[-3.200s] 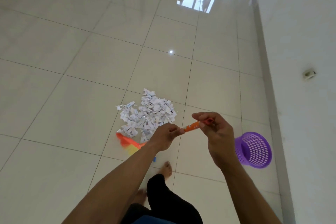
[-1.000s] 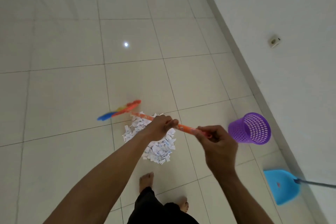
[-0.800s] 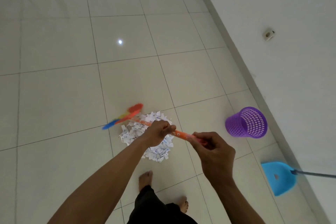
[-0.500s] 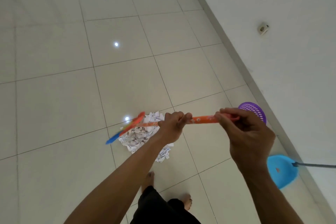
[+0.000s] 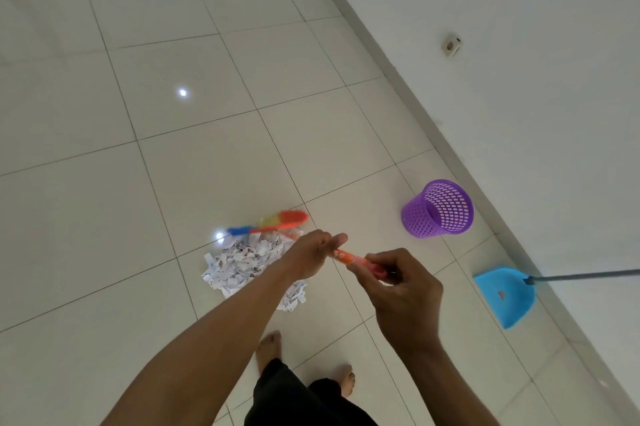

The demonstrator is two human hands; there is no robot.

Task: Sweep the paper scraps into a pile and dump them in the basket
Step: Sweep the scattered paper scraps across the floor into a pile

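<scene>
A pile of white paper scraps (image 5: 242, 263) lies on the tiled floor in front of my feet. Both hands grip the orange handle of a small broom (image 5: 341, 255): my left hand (image 5: 311, 257) lower on the handle, my right hand (image 5: 398, 287) at its top end. The broom's orange, yellow and blue bristle head (image 5: 273, 222) sits at the far edge of the pile, blurred. A purple mesh basket (image 5: 438, 209) stands upright to the right of the pile, near the wall.
A blue dustpan (image 5: 505, 294) with a long grey handle (image 5: 588, 276) rests on the floor by the white wall (image 5: 519, 79) on the right. My bare feet (image 5: 270, 346) stand just behind the pile. A wall socket (image 5: 451, 46) is low on the wall.
The broom head swung from the pile's left side to its far edge. My right hand dropped from in front of the basket, which is now fully visible. The pile has tightened.
</scene>
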